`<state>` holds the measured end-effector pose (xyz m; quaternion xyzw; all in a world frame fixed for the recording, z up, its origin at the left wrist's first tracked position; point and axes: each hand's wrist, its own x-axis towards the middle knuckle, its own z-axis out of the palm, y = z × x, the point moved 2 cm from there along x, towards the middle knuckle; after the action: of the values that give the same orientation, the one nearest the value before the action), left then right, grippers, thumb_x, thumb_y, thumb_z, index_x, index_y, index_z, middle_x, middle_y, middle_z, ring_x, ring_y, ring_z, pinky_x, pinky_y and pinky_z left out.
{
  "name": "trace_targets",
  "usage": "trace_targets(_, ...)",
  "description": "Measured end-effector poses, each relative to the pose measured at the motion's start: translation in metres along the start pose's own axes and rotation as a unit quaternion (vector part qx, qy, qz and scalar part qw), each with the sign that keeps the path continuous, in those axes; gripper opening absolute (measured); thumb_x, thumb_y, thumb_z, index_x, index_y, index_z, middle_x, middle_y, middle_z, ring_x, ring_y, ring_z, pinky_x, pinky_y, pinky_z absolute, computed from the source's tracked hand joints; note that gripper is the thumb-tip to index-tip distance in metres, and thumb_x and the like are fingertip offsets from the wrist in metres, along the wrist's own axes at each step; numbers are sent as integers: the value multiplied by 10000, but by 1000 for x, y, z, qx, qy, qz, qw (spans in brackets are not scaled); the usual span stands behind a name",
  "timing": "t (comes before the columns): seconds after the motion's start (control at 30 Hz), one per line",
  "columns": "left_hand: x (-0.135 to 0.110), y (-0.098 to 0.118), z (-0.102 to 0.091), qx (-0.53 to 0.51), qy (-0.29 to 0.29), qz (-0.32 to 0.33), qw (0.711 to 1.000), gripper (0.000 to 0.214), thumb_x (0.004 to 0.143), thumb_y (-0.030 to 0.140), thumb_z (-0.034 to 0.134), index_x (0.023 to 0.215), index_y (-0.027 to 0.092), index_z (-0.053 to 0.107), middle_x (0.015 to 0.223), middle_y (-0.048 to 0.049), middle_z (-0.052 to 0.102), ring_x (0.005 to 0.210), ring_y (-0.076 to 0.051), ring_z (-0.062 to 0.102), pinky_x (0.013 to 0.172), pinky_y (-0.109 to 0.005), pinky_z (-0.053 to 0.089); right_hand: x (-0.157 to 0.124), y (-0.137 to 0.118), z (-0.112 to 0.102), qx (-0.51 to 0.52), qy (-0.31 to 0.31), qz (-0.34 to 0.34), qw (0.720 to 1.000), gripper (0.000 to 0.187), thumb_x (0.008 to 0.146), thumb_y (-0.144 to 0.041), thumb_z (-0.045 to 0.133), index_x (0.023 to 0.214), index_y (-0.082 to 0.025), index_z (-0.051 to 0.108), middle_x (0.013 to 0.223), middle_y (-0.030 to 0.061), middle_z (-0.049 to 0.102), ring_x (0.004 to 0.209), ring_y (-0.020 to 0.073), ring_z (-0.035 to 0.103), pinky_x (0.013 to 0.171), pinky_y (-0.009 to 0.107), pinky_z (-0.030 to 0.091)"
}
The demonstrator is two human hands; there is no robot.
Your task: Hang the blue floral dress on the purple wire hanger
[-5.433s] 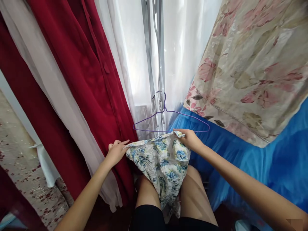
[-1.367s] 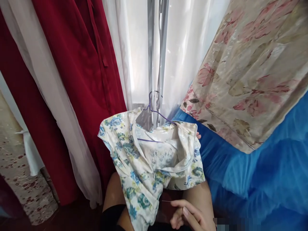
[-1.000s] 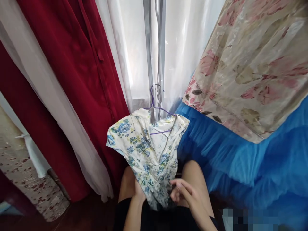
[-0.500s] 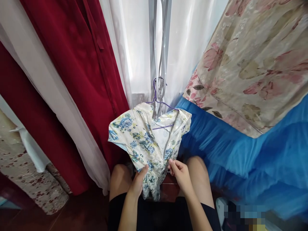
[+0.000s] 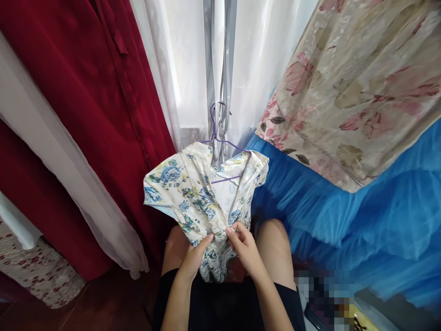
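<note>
A white short-sleeved dress (image 5: pixel 193 184) with blue flowers hangs on a purple wire hanger (image 5: pixel 214 133) in front of me. Its neckline is a deep V, and the part below the waist is gathered and hangs between my knees. At the waist on the left, my left hand (image 5: pixel 196 257) grips the cloth, thumb on top and fingers hidden behind it. My right hand (image 5: pixel 243 241) pinches the fabric at the bottom of the V, with thumb and forefinger together.
Red cloth (image 5: pixel 138 92) and pale sheer fabric hang at left. White curtain-like fabric (image 5: pixel 179 69) and grey straps (image 5: pixel 220 59) are behind the hanger. At right hang a beige rose-patterned garment (image 5: pixel 361 92) and blue tulle (image 5: pixel 320 216). Blurred items lie low at right.
My right hand has moved left and closed on the neckline's lower point. My left hand keeps its hold at the waist. The whole view has shifted slightly.
</note>
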<state>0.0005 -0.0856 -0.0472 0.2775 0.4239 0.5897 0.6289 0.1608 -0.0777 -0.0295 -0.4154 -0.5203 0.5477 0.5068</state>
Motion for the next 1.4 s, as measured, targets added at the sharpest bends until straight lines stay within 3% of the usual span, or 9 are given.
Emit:
trace_targets(0.23,-3,6,-16,52,27,20,998,746,700,356,894,1378,186,633,1368,-131,662,1366,-339,542,1216,-483,347,-4,-23,-26,-35,11,-21,999,402,957,-550,579,760,-212,487,608,-49,409,571,127,367,564,274,274)
trace_targets(0.37,-13,14,-8,67,-13,-2,998,693,677,351,900,1310,167,685,1307,-134,698,1324,-366,577,1199,-516,365,-5,-11,-17,-16,4,-18,1000,395,980,-557,541,790,-215,483,623,-43,431,580,131,380,571,277,288)
trace_targets(0.53,-18,14,4,36,-17,-15,999,624,665,340,893,1236,152,724,1302,-130,702,1331,-365,572,1192,-492,386,-7,-2,-4,-13,12,-32,999,441,989,-555,528,723,-217,432,633,-46,373,583,127,330,555,274,265)
trace_targets(0.73,-9,12,-5,42,17,-5,999,686,649,286,887,1297,178,690,1303,-113,704,1370,-361,534,1198,-496,379,-3,-9,-8,-40,20,-37,998,463,974,-545,564,675,-207,459,581,-46,387,553,120,334,546,271,263)
trace_targets(0.93,-13,5,-3,34,-21,-50,998,647,642,256,852,1263,149,706,1229,-113,741,1306,-364,592,1186,-497,390,0,-6,-9,-17,9,-16,1000,389,942,-553,614,801,-216,481,595,-57,427,557,116,360,535,258,262)
trace_targets(1.1,-14,1,1,33,-10,-60,998,604,651,229,812,1244,170,716,1183,-101,758,1289,-375,603,1166,-515,406,-1,-3,-15,4,-7,13,1000,353,956,-563,581,922,-227,479,608,-67,450,537,111,343,507,256,222)
trace_targets(1.4,-17,8,5,12,-11,-57,998,614,602,209,842,1199,131,728,1210,-128,743,1262,-384,617,1133,-503,442,-6,-17,-15,78,-6,34,996,393,898,-534,665,843,-240,411,536,-92,404,509,106,319,507,253,234)
